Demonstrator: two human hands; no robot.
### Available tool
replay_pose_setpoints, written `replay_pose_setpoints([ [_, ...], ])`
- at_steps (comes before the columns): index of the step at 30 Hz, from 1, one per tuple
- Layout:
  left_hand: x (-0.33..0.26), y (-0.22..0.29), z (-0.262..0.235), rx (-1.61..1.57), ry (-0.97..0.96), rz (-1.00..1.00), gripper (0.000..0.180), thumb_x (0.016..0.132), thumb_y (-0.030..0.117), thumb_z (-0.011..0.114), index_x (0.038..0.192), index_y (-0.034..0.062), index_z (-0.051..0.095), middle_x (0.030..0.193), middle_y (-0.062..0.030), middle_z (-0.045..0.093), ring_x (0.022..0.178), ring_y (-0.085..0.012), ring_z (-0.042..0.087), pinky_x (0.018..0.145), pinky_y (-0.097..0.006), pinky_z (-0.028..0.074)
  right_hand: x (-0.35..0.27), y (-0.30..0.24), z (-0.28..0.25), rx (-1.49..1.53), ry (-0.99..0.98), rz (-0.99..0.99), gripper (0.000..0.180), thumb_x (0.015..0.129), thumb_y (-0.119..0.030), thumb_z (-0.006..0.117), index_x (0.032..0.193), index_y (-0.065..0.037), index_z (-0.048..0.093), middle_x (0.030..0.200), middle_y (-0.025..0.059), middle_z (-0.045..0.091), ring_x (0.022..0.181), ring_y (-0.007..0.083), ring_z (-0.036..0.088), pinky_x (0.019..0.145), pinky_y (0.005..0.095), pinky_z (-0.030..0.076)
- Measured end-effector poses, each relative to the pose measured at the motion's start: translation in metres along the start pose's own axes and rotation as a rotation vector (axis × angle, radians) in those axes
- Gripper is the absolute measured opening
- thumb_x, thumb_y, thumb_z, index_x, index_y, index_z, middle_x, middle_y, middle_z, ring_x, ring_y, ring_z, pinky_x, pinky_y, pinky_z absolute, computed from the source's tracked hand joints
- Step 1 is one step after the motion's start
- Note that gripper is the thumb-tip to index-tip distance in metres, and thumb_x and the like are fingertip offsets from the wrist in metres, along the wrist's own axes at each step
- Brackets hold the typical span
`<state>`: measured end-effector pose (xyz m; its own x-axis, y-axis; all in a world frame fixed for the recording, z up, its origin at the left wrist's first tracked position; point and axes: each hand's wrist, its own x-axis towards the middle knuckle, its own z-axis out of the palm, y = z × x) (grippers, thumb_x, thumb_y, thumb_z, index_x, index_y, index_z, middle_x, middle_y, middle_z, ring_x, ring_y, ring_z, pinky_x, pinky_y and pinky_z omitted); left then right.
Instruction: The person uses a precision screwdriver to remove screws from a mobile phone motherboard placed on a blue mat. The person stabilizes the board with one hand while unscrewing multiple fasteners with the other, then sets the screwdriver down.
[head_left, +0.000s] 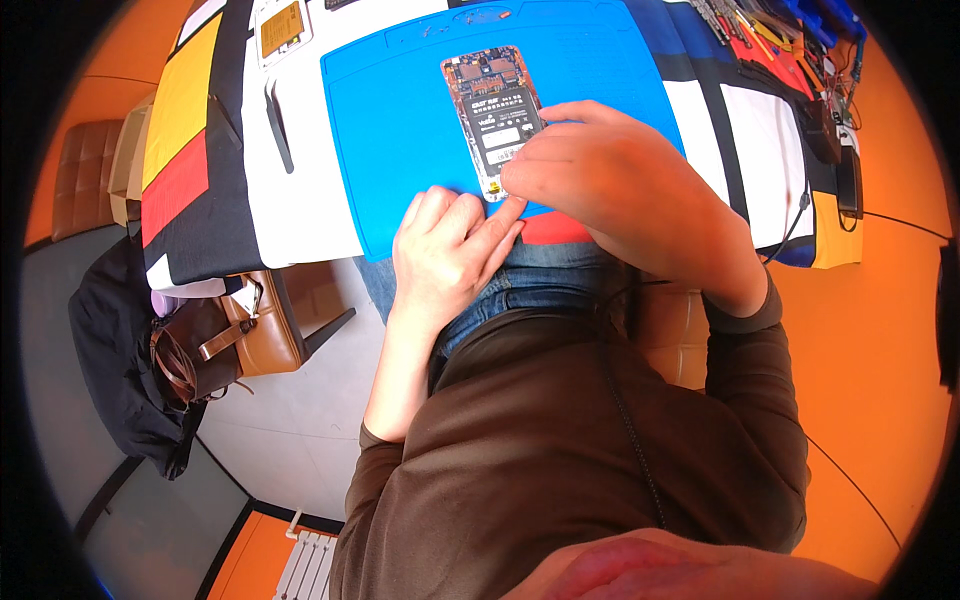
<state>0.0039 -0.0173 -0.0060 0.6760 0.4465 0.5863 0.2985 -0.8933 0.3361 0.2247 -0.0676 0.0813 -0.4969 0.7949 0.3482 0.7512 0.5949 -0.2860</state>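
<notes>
A blue work mat (400,130) fills the upper centre of the frame. On it, upper centre, lies an opened phone (495,115), back cover off. The right hand (600,175) rests curled over the phone's lower end, fingers together. The left hand (450,245), fingers bunched, presses the mat's near edge just below.

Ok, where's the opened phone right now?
Head view: the opened phone lies on the blue mat, top centre, its lower end under the right hand, left hand beside it.
</notes>
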Motion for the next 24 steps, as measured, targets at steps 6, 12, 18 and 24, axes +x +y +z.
replay_pose_setpoints([
  [6, 0.000, 0.000, -0.001, 0.003, -0.007, -0.002, 0.037, 0.077, 0.019, 0.087, 0.114, 0.0152, 0.081, 0.077, 0.0003, 0.045, 0.075, -0.0200, 0.049, 0.063, -0.034, 0.042, 0.007, -0.003, -0.006, -0.071, -0.050, 0.042, 0.019, 0.085, -0.007, 0.069, 0.104, -0.004, 0.069, 0.100, 0.0082, 0.072, 0.096, 0.0306, 0.069, 0.105, 0.0437, 0.053],
  [12, 0.000, 0.001, -0.001, 0.004, -0.009, -0.004, 0.037, 0.077, 0.018, 0.087, 0.114, 0.0152, 0.081, 0.078, 0.0003, 0.045, 0.074, -0.0198, 0.048, 0.063, -0.035, 0.042, 0.007, -0.004, -0.006, -0.149, -0.121, 0.180, 0.024, 0.082, -0.019, 0.075, 0.099, -0.005, 0.067, 0.096, 0.0112, 0.070, 0.094, 0.0323, 0.068, 0.093, 0.0413, 0.055],
  [18, 0.001, 0.001, -0.001, 0.003, -0.002, -0.001, 0.038, 0.077, 0.018, 0.087, 0.114, 0.0149, 0.081, 0.078, 0.0002, 0.045, 0.075, -0.0197, 0.048, 0.063, -0.035, 0.042, -0.002, -0.002, 0.001, -0.066, 0.097, 0.018, 0.020, 0.083, -0.011, 0.071, 0.102, -0.005, 0.067, 0.094, 0.0109, 0.070, 0.094, 0.0327, 0.068, 0.087, 0.0408, 0.054],
  [24, 0.001, 0.001, -0.002, -0.003, -0.001, 0.000, 0.038, 0.077, 0.018, 0.087, 0.114, 0.0148, 0.081, 0.078, 0.0001, 0.045, 0.075, -0.0198, 0.048, 0.064, -0.035, 0.042, 0.004, -0.006, 0.001, -0.030, 0.026, 0.067, 0.021, 0.083, -0.006, 0.068, 0.104, -0.005, 0.068, 0.090, 0.0088, 0.070, 0.086, 0.0314, 0.067, 0.079, 0.0409, 0.052],
])
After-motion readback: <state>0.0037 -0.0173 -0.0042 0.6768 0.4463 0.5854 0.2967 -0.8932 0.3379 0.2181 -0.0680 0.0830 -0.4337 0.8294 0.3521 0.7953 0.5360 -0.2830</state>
